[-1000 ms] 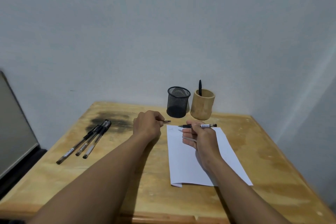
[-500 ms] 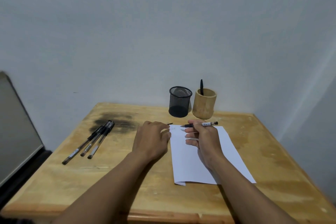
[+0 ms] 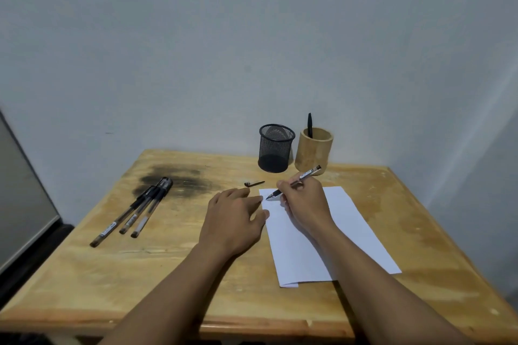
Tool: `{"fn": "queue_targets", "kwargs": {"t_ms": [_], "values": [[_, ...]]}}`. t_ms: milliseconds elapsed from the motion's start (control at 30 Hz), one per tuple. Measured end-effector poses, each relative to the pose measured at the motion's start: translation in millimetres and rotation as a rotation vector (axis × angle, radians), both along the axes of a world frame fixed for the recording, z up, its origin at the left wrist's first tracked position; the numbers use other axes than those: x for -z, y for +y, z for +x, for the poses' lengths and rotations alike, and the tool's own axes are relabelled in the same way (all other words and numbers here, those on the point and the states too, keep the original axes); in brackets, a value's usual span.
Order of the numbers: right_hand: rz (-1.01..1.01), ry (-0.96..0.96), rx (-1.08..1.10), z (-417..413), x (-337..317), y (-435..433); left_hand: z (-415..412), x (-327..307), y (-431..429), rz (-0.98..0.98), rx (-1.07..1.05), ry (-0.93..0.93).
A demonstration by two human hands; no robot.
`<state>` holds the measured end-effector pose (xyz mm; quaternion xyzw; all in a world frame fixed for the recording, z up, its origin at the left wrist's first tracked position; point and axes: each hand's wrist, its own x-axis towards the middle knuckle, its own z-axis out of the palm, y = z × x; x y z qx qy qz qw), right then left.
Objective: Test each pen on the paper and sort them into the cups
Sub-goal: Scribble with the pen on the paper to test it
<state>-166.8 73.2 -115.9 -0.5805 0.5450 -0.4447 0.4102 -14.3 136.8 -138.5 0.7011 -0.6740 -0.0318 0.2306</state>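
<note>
Setting: modest home or office writing corner. Evidence: worn, stained light-wood surface (image 3: pixel 168 274) set into a corner of bare grey-white walls (image 3: pixel 252 36); black wire-mesh cup (image 3: pixel 276 148) and tan bamboo cup (image 3: pixel 314 151) at its far edge; white paper sheet (image 3: pixel 291 252).

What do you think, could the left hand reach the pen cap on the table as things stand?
Probably yes: the pen cap lies just beyond the left hand, which is flat and holds nothing; nothing lies between them.

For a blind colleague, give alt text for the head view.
A right hand holds an uncapped pen on white paper, left hand flat at its edge. Three pens lie left; mesh cup and wooden cup stand behind.
</note>
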Motion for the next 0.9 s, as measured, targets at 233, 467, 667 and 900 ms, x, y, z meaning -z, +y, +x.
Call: {"fn": "queue_targets", "kwargs": {"t_ms": [233,467,667,900], "values": [[-0.047,0.093,-0.002,-2.8,4.7,-2.0,-2.8,0.7,3.0,0.041,-0.015,-0.032],[-0.072,0.101,-0.014,-2.4,7.8,-2.9,-2.1,0.6,2.4,0.053,-0.027,-0.016],[-0.07,0.101,-0.046,-4.7,7.0,-2.3,-2.3,-0.3,2.9,0.056,-0.034,-0.014],[-0.074,0.131,0.003,-3.7,6.1,-0.5,-1.6,-0.1,2.2,0.051,-0.038,-0.009]]}}
